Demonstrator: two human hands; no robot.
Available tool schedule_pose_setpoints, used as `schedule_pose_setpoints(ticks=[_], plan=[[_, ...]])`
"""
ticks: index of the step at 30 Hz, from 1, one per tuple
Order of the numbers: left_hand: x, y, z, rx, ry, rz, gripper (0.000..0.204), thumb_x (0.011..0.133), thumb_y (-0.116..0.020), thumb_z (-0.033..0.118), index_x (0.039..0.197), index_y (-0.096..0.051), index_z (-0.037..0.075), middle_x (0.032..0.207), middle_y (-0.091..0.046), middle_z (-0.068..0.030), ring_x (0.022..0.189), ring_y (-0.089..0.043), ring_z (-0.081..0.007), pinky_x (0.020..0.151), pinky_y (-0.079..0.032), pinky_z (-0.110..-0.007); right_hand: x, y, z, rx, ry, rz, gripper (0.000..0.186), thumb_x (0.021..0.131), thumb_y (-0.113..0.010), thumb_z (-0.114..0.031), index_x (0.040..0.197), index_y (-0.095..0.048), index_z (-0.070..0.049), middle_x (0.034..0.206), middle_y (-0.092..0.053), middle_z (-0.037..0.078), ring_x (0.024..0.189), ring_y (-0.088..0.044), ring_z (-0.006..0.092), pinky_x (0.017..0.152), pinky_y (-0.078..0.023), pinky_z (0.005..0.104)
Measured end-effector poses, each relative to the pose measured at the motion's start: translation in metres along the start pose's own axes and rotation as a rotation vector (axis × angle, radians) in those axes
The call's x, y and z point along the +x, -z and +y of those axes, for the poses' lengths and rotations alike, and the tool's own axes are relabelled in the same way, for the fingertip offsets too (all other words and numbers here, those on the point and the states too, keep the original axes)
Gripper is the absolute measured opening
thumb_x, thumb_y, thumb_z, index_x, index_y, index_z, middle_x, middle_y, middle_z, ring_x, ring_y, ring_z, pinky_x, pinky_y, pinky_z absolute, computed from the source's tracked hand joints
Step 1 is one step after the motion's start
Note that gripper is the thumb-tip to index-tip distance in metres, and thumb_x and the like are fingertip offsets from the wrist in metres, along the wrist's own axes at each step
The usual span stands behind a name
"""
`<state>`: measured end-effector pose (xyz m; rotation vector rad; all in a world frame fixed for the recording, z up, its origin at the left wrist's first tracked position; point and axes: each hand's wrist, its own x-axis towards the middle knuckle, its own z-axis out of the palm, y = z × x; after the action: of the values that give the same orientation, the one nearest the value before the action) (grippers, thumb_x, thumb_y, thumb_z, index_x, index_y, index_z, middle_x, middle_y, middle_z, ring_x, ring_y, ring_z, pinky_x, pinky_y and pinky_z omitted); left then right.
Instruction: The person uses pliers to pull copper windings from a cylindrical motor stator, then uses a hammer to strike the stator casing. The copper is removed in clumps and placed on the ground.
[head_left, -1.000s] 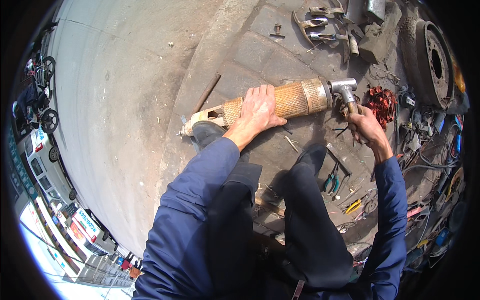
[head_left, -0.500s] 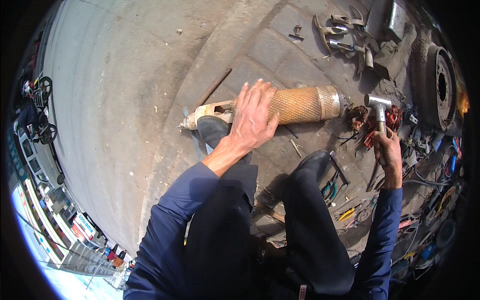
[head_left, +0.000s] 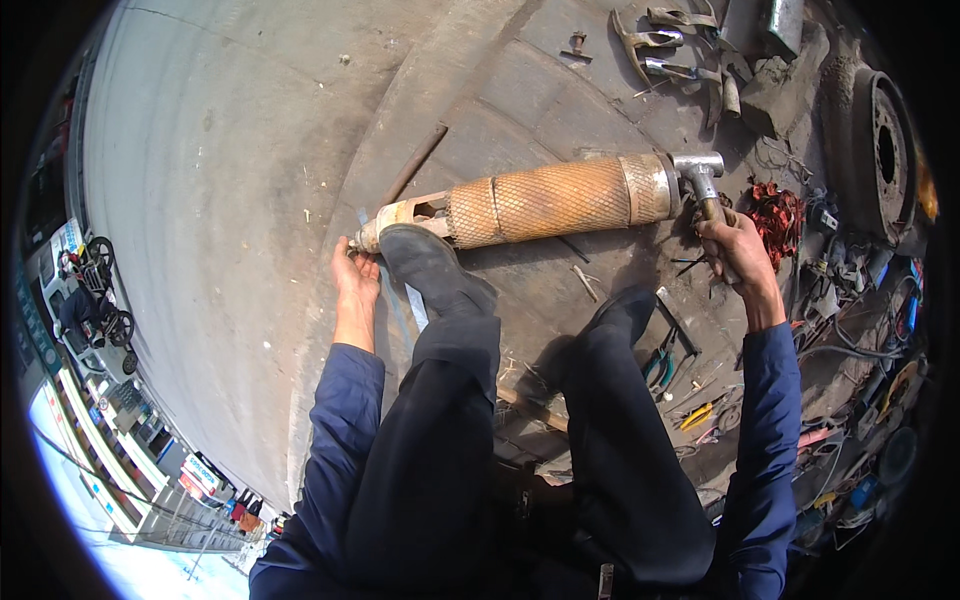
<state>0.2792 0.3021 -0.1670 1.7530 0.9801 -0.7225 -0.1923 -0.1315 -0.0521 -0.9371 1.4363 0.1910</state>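
Note:
A long metal cylinder, wrapped in rust-brown diamond mesh, lies across the ground in front of my feet. Its left end narrows into a cream-coloured collar with a cut-out and a small tip. My left hand has its fingers closed round that tip, palm up. My left shoe presses against the collar. In my right hand is a hammer, gripped by the handle. Its steel head stands at the cylinder's right end cap; whether they touch, I cannot tell.
A rusty wheel rim stands at the far right, near several pick-like metal heads. Red scrap lies beyond the hammer. Yellow-handled pliers and green-handled pliers rest beside my right leg. A rod lies behind the collar.
My left hand has left the mesh and moved left to the cylinder's tip. The hammer in my right hand has swung left to the right end cap. The cylinder has shifted slightly.

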Motion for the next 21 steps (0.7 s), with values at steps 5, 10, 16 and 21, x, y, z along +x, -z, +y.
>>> schedule_pose_setpoints(ticks=[5,10,16,21], plan=[[-0.002,-0.018,0.01,0.092,-0.053,-0.006,0.021,0.1,-0.076,0.033,0.107,-0.071,0.014,0.087,-0.066,0.001,0.063,-0.052,-0.0093,0.059,-0.038,-0.029,-0.03,0.001,0.015,-0.006,0.075,0.115,0.015,0.101,-0.067,-0.015,0.105,-0.057,-0.005,0.066,-0.055,-0.001,0.043,-0.05,0.0099,0.038,-0.039,0.0265],[0.008,-0.015,0.016,0.149,-0.077,-0.009,0.028,0.102,-0.074,0.035,0.115,-0.069,0.01,0.098,-0.068,-0.0035,0.075,-0.061,-0.0134,0.066,-0.047,-0.034,-0.084,-0.01,0.087,0.013,-0.034,0.13,0.018,0.1,-0.069,-0.015,0.108,-0.056,-0.005,0.067,-0.055,0.0,0.043,-0.049,0.0121,0.041,-0.042,0.0288],[0.056,-0.019,0.023,-0.177,0.145,0.009,0.041,0.106,-0.067,0.036,0.131,-0.061,0.004,0.124,-0.068,-0.0134,0.103,-0.069,-0.0235,0.086,-0.055,-0.04,-0.091,-0.031,0.184,0.028,-0.165,0.092,0.019,0.097,-0.07,-0.015,0.106,-0.059,-0.001,0.074,-0.062,0.003,0.052,-0.059,0.0129,0.046,-0.047,0.0306],[0.011,-0.028,0.045,0.526,-0.652,0.268,0.058,0.094,-0.075,0.01,0.145,-0.052,-0.006,0.136,-0.064,-0.0193,0.121,-0.067,-0.0264,0.105,-0.054,-0.044,-0.092,-0.031,0.165,-1.02,0.088,0.23,0.043,0.096,-0.079,-0.026,0.118,-0.06,0.006,0.098,-0.07,0.029,0.088,-0.067,0.0552,0.082,-0.056,0.0584]])
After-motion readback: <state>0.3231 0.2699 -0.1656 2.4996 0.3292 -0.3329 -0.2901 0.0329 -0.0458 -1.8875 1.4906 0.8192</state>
